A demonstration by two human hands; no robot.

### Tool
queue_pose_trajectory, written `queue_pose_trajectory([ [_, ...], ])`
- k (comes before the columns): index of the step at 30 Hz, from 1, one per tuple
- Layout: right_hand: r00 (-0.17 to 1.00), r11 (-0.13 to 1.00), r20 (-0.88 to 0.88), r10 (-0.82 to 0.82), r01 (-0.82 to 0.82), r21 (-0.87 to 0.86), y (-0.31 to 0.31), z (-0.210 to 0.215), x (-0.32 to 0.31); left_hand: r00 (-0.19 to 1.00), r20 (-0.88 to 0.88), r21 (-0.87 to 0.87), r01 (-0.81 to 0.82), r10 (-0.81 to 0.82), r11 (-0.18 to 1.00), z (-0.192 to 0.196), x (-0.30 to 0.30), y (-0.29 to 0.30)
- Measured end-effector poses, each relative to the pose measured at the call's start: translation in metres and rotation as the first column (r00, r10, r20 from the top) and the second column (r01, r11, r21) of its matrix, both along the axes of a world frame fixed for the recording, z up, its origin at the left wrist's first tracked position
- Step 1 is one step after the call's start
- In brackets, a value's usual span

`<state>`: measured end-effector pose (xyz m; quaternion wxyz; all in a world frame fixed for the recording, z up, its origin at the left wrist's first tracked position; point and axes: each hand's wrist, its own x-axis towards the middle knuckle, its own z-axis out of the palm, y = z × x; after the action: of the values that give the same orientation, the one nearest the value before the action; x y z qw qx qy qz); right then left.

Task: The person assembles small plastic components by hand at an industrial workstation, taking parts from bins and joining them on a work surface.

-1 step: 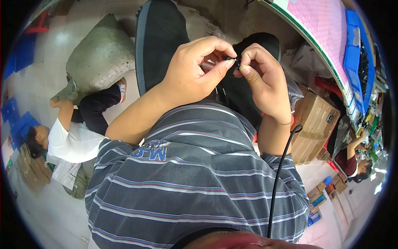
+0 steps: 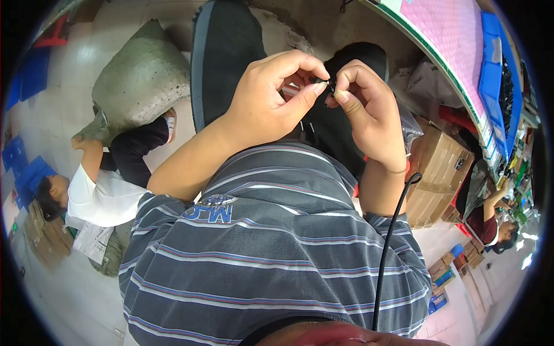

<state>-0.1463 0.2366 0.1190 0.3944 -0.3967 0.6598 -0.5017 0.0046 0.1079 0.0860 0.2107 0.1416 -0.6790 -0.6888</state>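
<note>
My left hand and my right hand meet in front of my chest, above my grey striped shirt. Thumb and forefinger of each hand pinch the same small black part, which is mostly hidden by the fingertips. A thin pale piece shows between the fingers of my left hand; I cannot tell what it is. A thin black cable runs down over the shirt below my right wrist.
My dark trouser legs stretch over a pale floor. A grey woven sack lies at the left, with a crouching person in a white shirt beside it. Cardboard boxes, a pink-topped bench, blue bins and another person are at the right.
</note>
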Motion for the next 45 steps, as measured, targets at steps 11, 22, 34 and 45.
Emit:
queue_pose_trajectory([
  [11, 0.972, 0.994, 0.234, 0.014, 0.011, -0.106, 0.005, -0.004, -0.006, 0.991, -0.093, 0.096, -0.09, 0.099, 0.991, -0.006, -0.007, 0.003],
  [22, 0.933, 0.988, 0.355, -0.059, 0.106, -0.114, 0.009, -0.007, -0.001, 0.987, -0.094, 0.313, -0.095, 0.131, 0.945, -0.002, -0.012, 0.004],
  [34, 0.954, 0.978, 0.286, -0.091, 0.14, -0.158, 0.007, 0.0, 0.0, 0.984, -0.113, 0.296, -0.1, 0.139, 0.95, -0.002, -0.014, 0.003],
  [45, 0.952, 0.963, 0.276, -0.131, 0.189, -0.193, 0.005, 0.0, 0.0, 0.988, -0.081, 0.334, -0.096, 0.13, 0.938, -0.002, -0.014, 0.005],
])
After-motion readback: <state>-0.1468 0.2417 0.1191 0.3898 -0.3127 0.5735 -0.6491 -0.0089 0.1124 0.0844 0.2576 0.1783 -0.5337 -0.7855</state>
